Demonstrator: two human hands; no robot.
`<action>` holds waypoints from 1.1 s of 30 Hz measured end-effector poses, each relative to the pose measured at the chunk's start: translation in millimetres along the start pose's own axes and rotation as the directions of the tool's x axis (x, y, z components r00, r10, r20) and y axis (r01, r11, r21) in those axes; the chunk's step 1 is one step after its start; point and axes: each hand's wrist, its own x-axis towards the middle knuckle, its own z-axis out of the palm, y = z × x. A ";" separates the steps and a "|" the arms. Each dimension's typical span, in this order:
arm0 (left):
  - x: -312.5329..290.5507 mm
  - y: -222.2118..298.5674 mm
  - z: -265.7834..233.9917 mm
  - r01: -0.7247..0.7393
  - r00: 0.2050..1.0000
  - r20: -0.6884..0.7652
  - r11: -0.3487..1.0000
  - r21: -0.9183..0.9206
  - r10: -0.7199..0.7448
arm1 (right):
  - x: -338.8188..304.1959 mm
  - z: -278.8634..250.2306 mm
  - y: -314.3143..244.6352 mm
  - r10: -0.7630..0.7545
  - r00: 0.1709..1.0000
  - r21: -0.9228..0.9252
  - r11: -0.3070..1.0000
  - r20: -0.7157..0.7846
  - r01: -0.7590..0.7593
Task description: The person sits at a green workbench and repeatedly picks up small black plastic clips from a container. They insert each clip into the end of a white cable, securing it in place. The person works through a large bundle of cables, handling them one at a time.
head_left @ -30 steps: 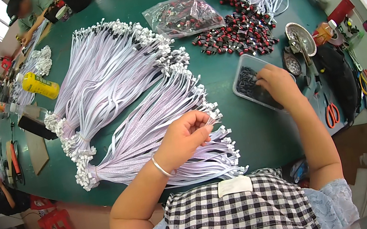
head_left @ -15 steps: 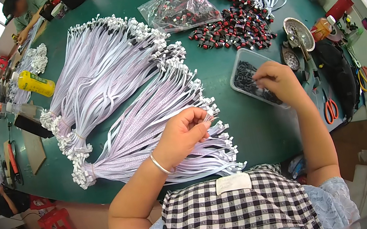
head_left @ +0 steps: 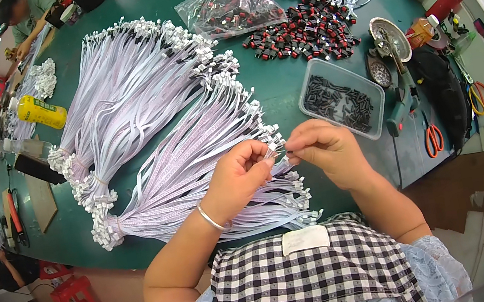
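My left hand (head_left: 239,177), with a silver bangle on its wrist, is closed in a pinch over the lower bundle of white ribbon cables (head_left: 168,186). Thin pale wire ends stick out past its fingertips, apparently from one cable. Just to the right, my right hand (head_left: 330,152) pinches a small black piece (head_left: 290,153) close to those wire ends; whether they touch is too small to tell. Beyond the right hand, a clear plastic tub (head_left: 303,94) holds many short black tube-like pieces (head_left: 336,103). A second, larger cable bundle (head_left: 125,100) lies farther back on the left.
Red-and-black small parts (head_left: 302,32) are heaped at the back beside a clear bag (head_left: 228,9) of the same. On the right are a metal dish (head_left: 389,37), orange-handled scissors (head_left: 433,139) and a black pouch (head_left: 440,92). A yellow bottle (head_left: 42,112) lies left. A person (head_left: 31,20) sits far left.
My right hand has come from the tub leftward and nearer, up to my left hand, with a small black piece between its fingers. The left hand keeps its pinch in nearly the same place.
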 end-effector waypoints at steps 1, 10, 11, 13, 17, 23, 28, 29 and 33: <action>0.1 -0.5 0.2 -0.005 1.000 -0.005 1.000 0.003 0.005 | -1.0 2.4 -2.0 0.022 0.999 0.040 0.999 -0.022 -0.021; -0.8 1.2 2.6 -0.008 1.000 -0.008 1.000 0.010 0.008 | -1.7 8.5 -5.3 0.046 0.990 -0.135 0.989 -0.135 -0.065; -0.8 0.8 2.7 -0.007 1.000 -0.010 1.000 0.007 0.007 | -1.4 8.5 -5.2 -0.008 0.993 -0.197 0.980 -0.120 -0.016; -0.2 -1.2 1.3 -0.013 1.000 -0.005 1.000 0.006 0.013 | -1.0 8.6 -6.0 -0.032 0.992 -0.226 0.974 -0.118 0.005; 0.1 -1.1 1.3 -0.023 1.000 -0.001 1.000 0.012 0.023 | -1.6 7.1 -2.4 -0.053 0.993 -0.233 0.972 -0.108 0.027; -0.6 0.1 2.5 -0.021 1.000 -0.003 1.000 0.021 0.021 | -1.4 9.0 -1.9 -0.038 0.993 -0.300 0.954 -0.108 0.004; -0.7 -1.3 1.7 -0.021 1.000 -0.006 0.997 0.075 0.022 | -1.1 12.1 2.8 0.010 0.991 -0.241 0.969 -0.134 -0.042; -0.7 -1.6 1.3 -0.021 1.000 -0.003 0.997 0.076 0.021 | -1.2 12.3 4.5 0.038 0.988 -0.204 0.977 -0.148 -0.068; -0.5 -3.3 0.9 -0.049 0.999 0.001 0.995 0.088 0.049 | -1.1 11.6 5.2 0.065 0.988 -0.170 0.981 -0.139 -0.088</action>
